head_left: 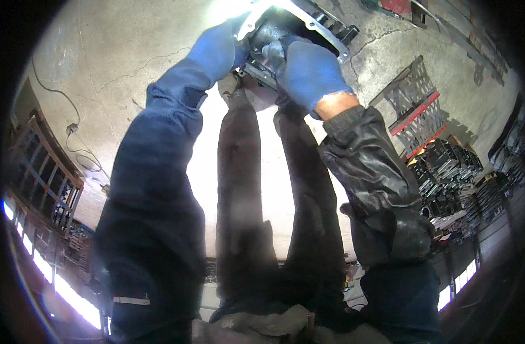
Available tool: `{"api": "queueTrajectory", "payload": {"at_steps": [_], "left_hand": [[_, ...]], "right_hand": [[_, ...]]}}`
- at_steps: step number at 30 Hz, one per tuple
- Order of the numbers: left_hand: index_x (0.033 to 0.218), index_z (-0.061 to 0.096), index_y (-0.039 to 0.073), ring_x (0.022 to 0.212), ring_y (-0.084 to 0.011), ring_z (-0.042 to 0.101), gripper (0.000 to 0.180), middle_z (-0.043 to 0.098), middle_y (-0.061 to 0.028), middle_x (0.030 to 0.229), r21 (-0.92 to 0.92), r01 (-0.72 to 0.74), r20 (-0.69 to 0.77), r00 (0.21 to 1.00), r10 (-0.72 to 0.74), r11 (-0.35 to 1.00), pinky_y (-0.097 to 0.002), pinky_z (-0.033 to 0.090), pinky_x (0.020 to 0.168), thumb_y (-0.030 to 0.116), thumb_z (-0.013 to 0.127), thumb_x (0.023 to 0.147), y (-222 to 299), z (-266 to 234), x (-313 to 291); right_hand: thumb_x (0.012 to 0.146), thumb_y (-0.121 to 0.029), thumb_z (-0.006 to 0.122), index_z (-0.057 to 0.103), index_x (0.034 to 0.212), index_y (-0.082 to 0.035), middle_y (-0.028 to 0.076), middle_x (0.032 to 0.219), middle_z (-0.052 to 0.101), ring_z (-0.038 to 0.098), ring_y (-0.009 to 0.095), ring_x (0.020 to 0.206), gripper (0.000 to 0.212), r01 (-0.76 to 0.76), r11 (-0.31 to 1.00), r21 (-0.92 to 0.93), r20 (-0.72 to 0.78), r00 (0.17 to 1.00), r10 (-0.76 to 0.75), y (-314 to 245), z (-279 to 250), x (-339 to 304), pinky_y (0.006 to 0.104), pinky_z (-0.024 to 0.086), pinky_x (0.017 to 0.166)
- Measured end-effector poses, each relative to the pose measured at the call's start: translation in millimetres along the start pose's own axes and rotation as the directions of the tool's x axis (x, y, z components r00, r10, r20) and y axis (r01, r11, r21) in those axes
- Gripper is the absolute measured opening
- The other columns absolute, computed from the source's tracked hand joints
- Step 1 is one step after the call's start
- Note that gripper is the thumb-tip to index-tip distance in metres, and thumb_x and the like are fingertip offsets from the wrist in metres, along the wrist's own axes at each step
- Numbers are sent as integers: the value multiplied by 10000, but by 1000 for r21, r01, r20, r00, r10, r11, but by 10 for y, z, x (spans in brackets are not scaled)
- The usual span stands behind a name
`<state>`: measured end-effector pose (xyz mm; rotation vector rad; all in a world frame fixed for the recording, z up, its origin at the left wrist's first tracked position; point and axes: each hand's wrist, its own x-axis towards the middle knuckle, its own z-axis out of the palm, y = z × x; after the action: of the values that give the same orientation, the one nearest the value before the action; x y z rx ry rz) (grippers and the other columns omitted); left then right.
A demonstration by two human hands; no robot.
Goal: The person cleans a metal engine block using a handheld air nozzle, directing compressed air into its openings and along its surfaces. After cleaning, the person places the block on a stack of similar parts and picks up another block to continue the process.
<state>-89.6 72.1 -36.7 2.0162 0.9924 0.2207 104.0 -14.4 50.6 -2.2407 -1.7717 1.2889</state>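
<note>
At the top edge, partly cut off, is a dark metal part (325, 38) with a pale flat rim and bolt holes. Its inside is black. My left hand (219, 53), in a blue glove, is closed on the part's left side, with its fingertips hidden. My right hand (313, 70), in a blue glove too, has its fingers curled in at the part's lower side, by a small grey rounded piece (271, 50). Whether that piece belongs to the part cannot be made out. Glare washes out the upper left corner of the rim.
My legs (242, 189) stand below on a cracked concrete floor (130, 51). A cable (73, 129) lies at left near a metal rack (44, 172). At right are a perforated metal panel with a red edge (414, 112) and a heap of metal parts (446, 166).
</note>
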Motion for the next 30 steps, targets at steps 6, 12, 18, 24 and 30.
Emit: {"api": "queueTrajectory", "payload": {"at_steps": [6,12,18,24,30], "left_hand": [[1273,701,41,824,-194,706,458,769,-123,1029,-821,439,135,771,-623,365,-284,566,804,414,551,1053,113,161,6],[1111,736,15,982,-288,710,341,756,-158,1061,-674,442,-224,641,-734,592,-380,526,917,319,609,1023,-23,455,119],[1105,729,24,980,-284,710,283,747,-166,1066,-322,466,-392,727,-564,824,-382,540,894,268,649,987,-223,574,44],[1109,721,19,974,-252,704,219,741,-143,1072,-516,499,-293,661,-691,696,-364,556,859,183,664,974,8,447,89],[1118,710,10,960,-211,684,181,731,-107,1063,-749,425,-185,602,-776,508,-348,562,848,100,663,968,86,433,134]], "right_hand": [[915,-221,651,775,1077,-38,247,1117,732,717,413,1039,274,-29,989,-143,138,989,49,177,290,531,487,573,906],[899,-200,693,768,1127,-22,249,1130,736,714,408,1072,299,-90,996,8,226,970,86,315,603,1054,461,554,951],[895,-262,725,803,1082,-68,200,1140,754,722,392,1063,281,10,1000,11,344,939,-13,317,729,1304,455,570,925],[913,-105,684,741,1238,-87,215,1205,733,703,380,1134,331,186,979,-83,443,887,-131,445,837,1327,438,546,975],[867,-64,731,724,1258,-95,202,1212,731,702,381,1127,393,10,997,72,399,916,-38,558,997,1347,433,539,996]]}}
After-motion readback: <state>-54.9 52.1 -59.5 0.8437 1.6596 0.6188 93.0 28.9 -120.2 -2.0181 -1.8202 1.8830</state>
